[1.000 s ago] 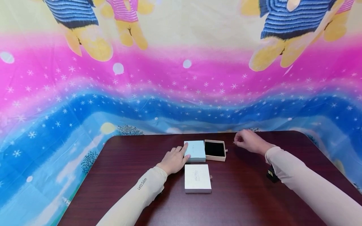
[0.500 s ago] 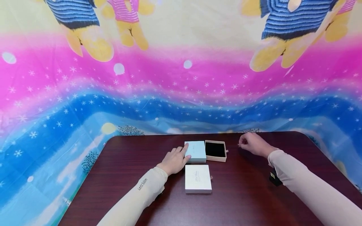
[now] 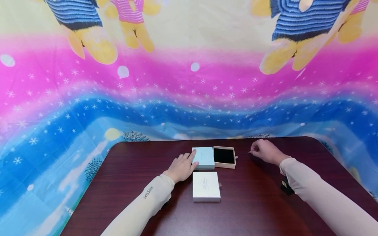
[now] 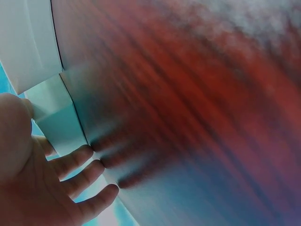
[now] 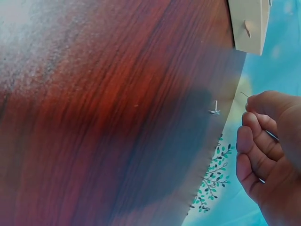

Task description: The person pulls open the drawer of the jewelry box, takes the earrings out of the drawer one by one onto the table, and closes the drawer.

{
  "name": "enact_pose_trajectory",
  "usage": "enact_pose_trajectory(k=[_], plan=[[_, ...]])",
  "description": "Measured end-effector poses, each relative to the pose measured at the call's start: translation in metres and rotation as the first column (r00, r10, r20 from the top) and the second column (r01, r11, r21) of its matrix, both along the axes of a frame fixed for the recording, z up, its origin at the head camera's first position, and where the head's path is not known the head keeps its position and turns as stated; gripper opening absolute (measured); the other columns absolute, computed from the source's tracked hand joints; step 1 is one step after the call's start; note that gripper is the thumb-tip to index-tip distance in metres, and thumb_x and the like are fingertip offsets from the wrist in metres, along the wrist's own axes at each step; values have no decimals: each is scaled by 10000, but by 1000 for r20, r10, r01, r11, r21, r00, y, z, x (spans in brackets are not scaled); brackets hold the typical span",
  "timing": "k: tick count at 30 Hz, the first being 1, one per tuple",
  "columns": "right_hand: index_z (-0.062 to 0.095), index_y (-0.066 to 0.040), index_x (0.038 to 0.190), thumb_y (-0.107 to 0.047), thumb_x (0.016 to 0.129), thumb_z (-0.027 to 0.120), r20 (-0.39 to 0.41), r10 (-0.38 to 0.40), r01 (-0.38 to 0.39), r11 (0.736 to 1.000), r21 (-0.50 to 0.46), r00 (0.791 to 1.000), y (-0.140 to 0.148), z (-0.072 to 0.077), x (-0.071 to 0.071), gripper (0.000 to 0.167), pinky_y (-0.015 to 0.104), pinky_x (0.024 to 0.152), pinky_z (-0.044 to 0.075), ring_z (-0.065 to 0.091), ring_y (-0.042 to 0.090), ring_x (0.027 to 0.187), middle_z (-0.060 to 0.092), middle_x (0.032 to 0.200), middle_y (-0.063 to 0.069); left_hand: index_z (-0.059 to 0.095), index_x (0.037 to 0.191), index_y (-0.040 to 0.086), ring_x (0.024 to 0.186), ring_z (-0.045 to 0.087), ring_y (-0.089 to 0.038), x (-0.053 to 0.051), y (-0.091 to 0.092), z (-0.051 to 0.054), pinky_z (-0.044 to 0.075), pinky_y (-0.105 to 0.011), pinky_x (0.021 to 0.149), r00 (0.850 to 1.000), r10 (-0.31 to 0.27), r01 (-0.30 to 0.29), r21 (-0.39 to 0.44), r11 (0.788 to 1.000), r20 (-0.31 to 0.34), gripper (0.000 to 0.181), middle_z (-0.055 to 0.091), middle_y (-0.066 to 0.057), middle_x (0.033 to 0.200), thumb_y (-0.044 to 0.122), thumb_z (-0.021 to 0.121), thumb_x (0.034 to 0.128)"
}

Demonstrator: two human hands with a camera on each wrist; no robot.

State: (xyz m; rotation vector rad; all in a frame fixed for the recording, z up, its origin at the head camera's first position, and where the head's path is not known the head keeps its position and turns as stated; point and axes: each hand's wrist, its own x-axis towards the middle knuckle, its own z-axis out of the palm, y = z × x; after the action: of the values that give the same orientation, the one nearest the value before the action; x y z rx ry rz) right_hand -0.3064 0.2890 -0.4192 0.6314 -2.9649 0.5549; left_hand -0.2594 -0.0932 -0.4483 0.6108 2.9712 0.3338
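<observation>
My left hand (image 3: 180, 167) rests with its fingers extended against a light-blue box (image 3: 204, 157); the index finger lies on the lid and the thumb touches its left front part. Joined to that box on the right is an open cream drawer (image 3: 233, 165) with a black insert. Right of the drawer, my right hand (image 3: 267, 152) pinches a thin, pin-like piece (image 5: 243, 94) between thumb and index finger; the rest of the piece is hidden. On the table near these fingers lies a tiny stud earring (image 5: 215, 111) with a star-like end, its post pointing up in the right wrist view.
A closed white box (image 3: 206, 186) with printed lettering and a small pull tab stands in front of the blue one. The dark red-brown table (image 3: 251, 203) ends just behind the boxes, where a printed cloth (image 3: 189, 88) hangs.
My right hand has shifted slightly to the right, away from the open drawer, still pinching. My left hand and both boxes stay where they were.
</observation>
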Motion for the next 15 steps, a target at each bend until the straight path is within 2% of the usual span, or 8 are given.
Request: enact_pose_trajectory(k=[9,15], plan=[[741,-76,837,-92,909,668,45,-32,32,999,8,998,3,-4,2,103,334,682,487,547,112,666,697,788,-8,177,1641,178,1418,448,-333,1,0,1,432,-536,1093,1000,-5,5,8,1000,0,653,433,-121,1577,492,331,1090],[729,-110,820,-99,915,648,79,-53,50,998,43,995,3,-8,3,125,321,653,455,517,122,634,694,789,-6,180,1640,174,1421,447,-339,1,-1,2,431,-543,1094,1000,-8,8,15,1000,2,652,433,-126,1577,491,329,1091]])
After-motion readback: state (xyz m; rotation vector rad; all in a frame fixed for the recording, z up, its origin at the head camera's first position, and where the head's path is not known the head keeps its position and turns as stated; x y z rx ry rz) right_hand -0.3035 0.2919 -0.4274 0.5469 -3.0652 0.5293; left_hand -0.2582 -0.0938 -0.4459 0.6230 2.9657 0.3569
